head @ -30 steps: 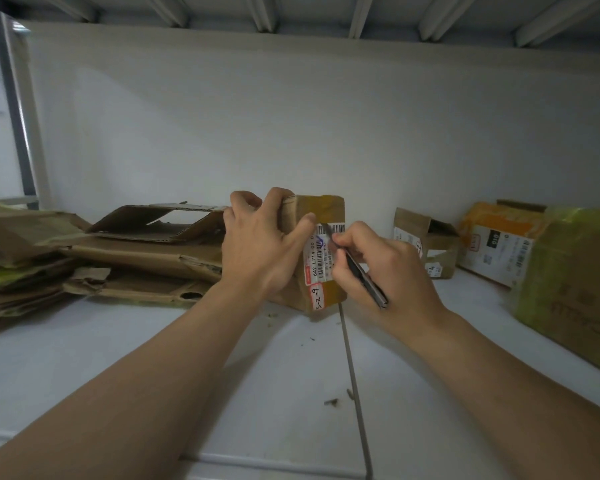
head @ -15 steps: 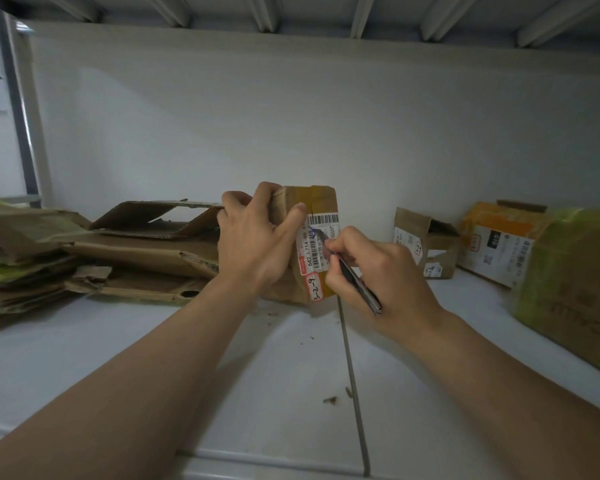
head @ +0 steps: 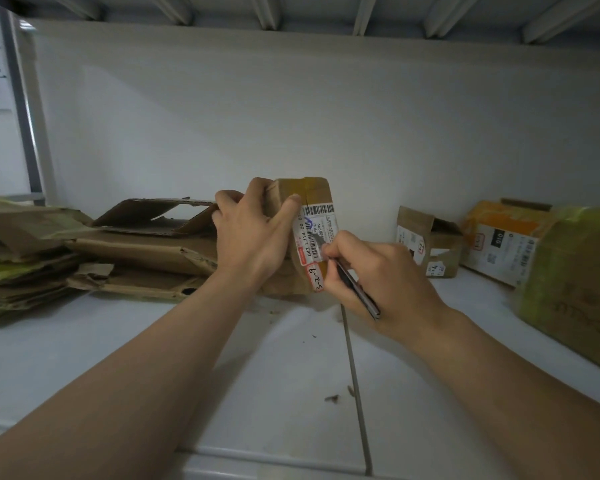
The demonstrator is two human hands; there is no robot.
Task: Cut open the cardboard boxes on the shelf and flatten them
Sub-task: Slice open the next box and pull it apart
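A small brown cardboard box with yellow tape and a white barcode label stands on end at the middle of the white shelf. My left hand grips its left side and top, thumb against the label's edge. My right hand holds a thin dark knife like a pen, its blade tip pressed on the label about halfway down the box's front face.
Flattened cardboard lies stacked at the left, with another pile further left. At the right stand a small opened box, an orange-taped box and a big green-wrapped box. Small scraps lie on the shelf.
The blade has travelled down the box's front face, from near the barcode at the top to the middle of the label. My left hand kept its grip.
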